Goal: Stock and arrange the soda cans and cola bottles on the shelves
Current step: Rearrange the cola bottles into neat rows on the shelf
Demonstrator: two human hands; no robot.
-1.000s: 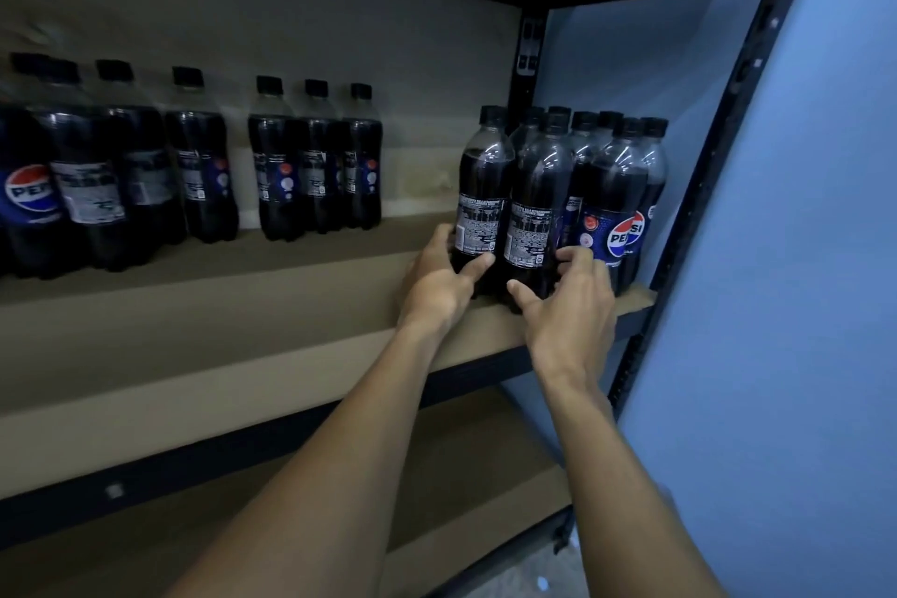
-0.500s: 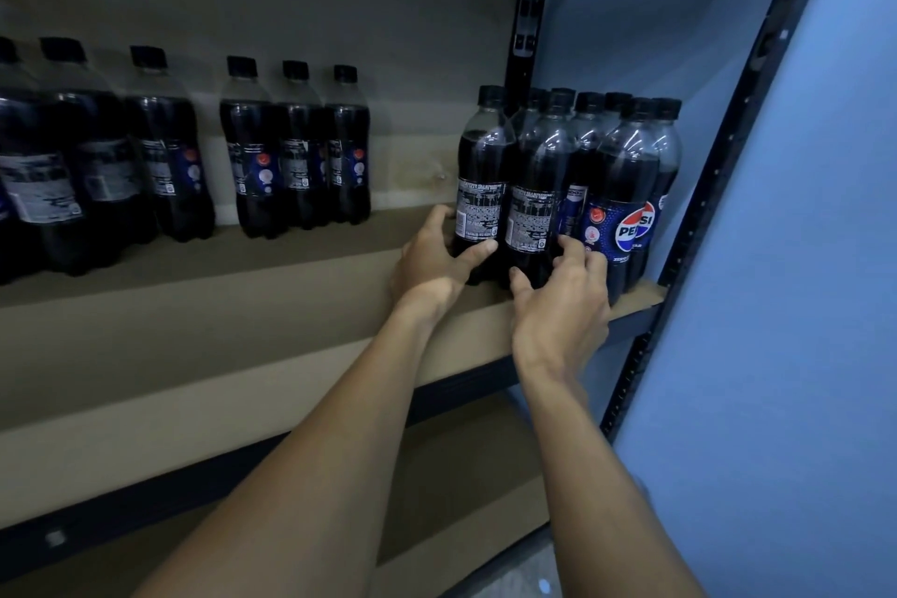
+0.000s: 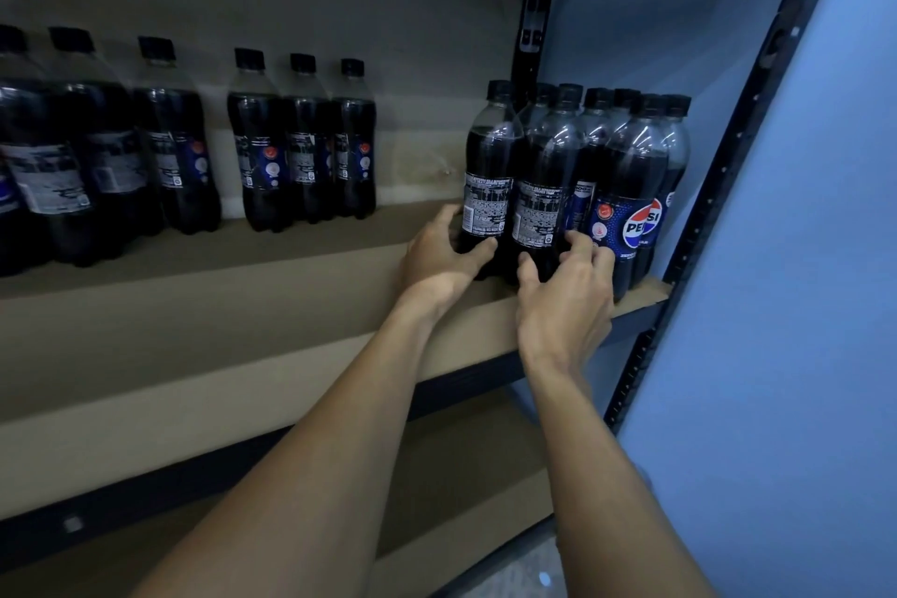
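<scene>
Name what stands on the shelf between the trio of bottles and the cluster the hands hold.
Nothing: in the head view, bare shelf board separates trio from cluster.

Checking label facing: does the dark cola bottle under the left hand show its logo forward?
No, the dark cola bottle at the left hand shows white fine print, not the logo.

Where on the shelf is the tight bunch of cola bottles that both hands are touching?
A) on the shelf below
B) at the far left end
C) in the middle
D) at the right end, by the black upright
D: the left hand and right hand rest on the bottle cluster standing beside the black upright.
</scene>
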